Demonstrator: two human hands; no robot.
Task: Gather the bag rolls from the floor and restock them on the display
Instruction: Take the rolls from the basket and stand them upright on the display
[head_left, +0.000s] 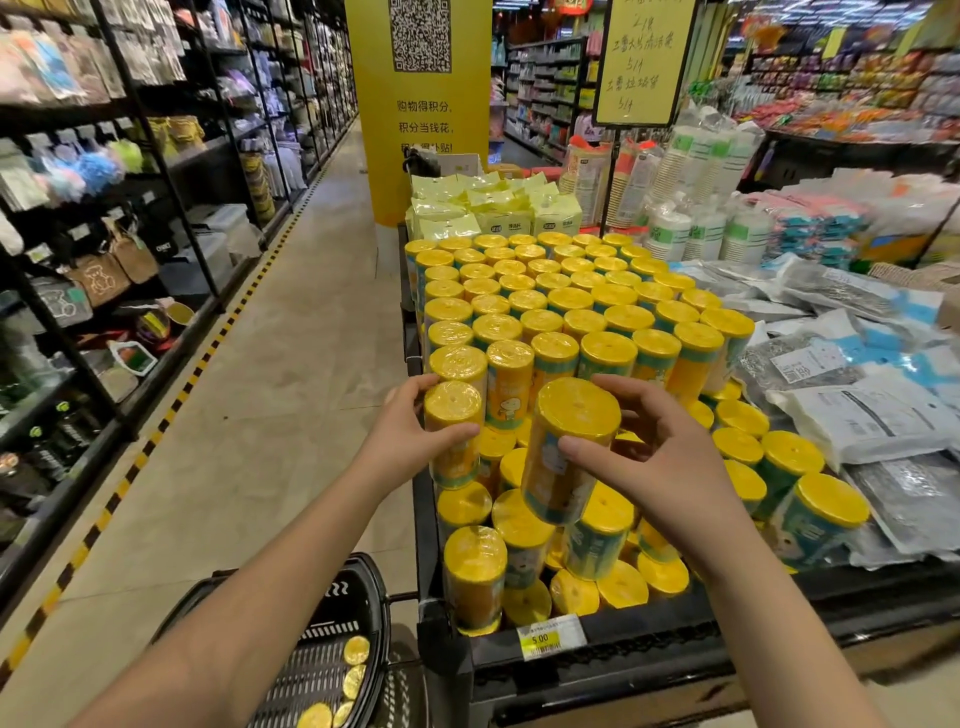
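Note:
Yellow bag rolls in clear wrap fill the black display bin (597, 660), standing upright in several tight rows (571, 301). My left hand (410, 431) grips one upright roll (453, 415) at the bin's left edge, at the front of the upper layer. My right hand (660, 462) holds a second roll (569, 447), slightly tilted, above the lower rolls in the front of the bin. A black shopping basket (363, 577) on the floor below my left arm holds several more yellow rolls (356, 670).
Grey and white packaged goods (857, 415) lie to the right of the rolls. Yellow tissue packs (488, 208) sit behind them, before a yellow pillar (415, 130). A black shelf rack (130, 234) lines the aisle on the left. A price tag (540, 639) hangs on the bin's front.

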